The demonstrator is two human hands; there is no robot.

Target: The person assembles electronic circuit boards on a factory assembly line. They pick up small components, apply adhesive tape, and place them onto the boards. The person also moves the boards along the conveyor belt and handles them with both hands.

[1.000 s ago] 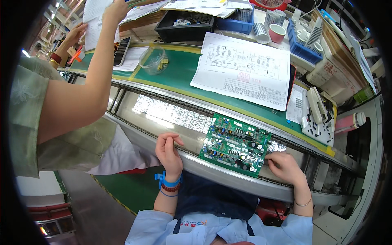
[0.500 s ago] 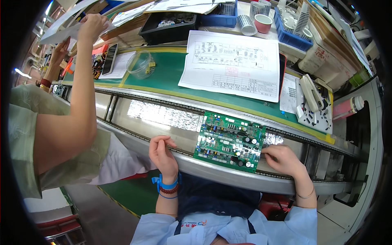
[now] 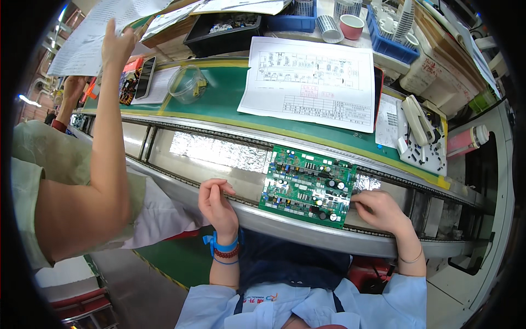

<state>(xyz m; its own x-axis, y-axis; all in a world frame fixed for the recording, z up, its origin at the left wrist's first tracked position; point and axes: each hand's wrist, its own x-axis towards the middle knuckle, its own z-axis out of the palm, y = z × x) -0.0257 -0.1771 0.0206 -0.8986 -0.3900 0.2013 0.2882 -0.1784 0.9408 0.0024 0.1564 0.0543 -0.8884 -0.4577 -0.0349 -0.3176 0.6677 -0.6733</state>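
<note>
A green circuit board (image 3: 308, 189) crowded with small parts, capacitors among them, lies across the rails of a conveyor in front of me. My right hand (image 3: 379, 211) is at the board's right edge, thumb and forefinger closed on it. At the near rail, left of the board, rests my left hand (image 3: 218, 203). Its fingers are loosely bent and hold nothing, and a gap separates them from the board. A blue strap and a beaded bracelet (image 3: 226, 251) circle that wrist.
Behind the conveyor (image 3: 244, 213) lie a printed diagram sheet (image 3: 309, 82), a clear round tub (image 3: 186, 85) and a phone (image 3: 145, 79). A white tray (image 3: 419, 148) with small black parts is at right. On my left, a co-worker's arm (image 3: 109, 137) reaches over the bench, holding papers (image 3: 82, 49).
The co-worker's papers have swung lower and show more of their printed side. My hands and the circuit board stay almost where they were.
</note>
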